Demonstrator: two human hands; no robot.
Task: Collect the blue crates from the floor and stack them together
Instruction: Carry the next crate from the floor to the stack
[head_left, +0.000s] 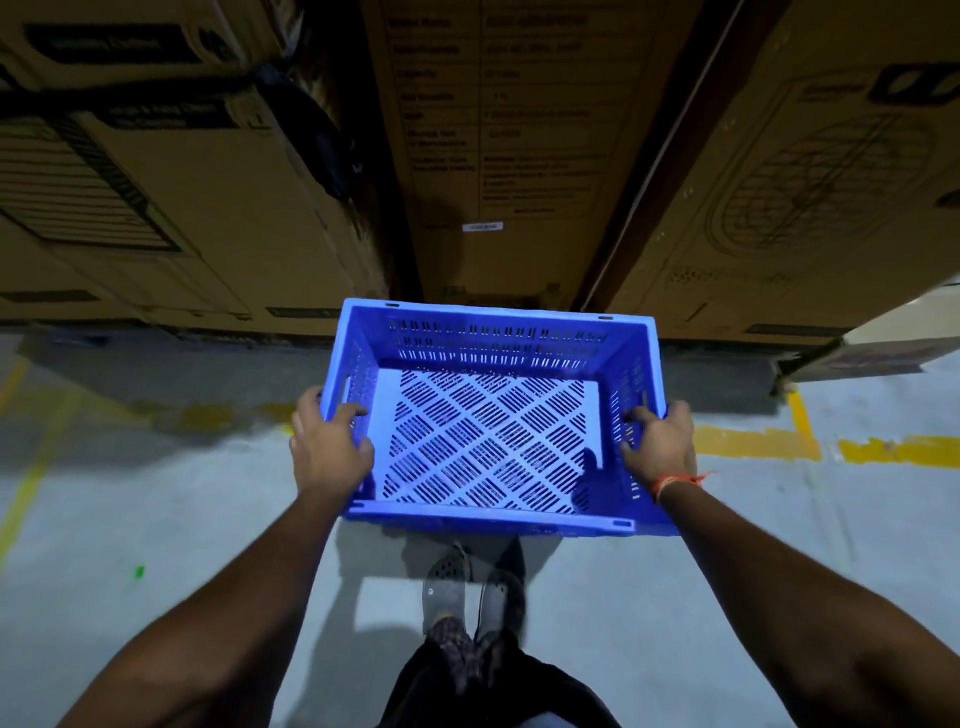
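We are holding one blue crate (491, 415) up off the floor (130, 519), open side facing us, between both hands. Our left hand (327, 447) is gripping the crate's left wall, thumb curling over the rim inside, fingers wrapping the outside. Between our hands, the slotted crate bottom is showing a diamond pattern of vents. Our right hand (660, 441) is gripping the right wall the same way, an orange thread (675, 482) circling its wrist. Below the crate, our shoes (467, 592) are standing on the grey floor. Beyond our grip, tall cardboard boxes (519, 130) are lining up, yellow lines (753, 441) running at their feet.
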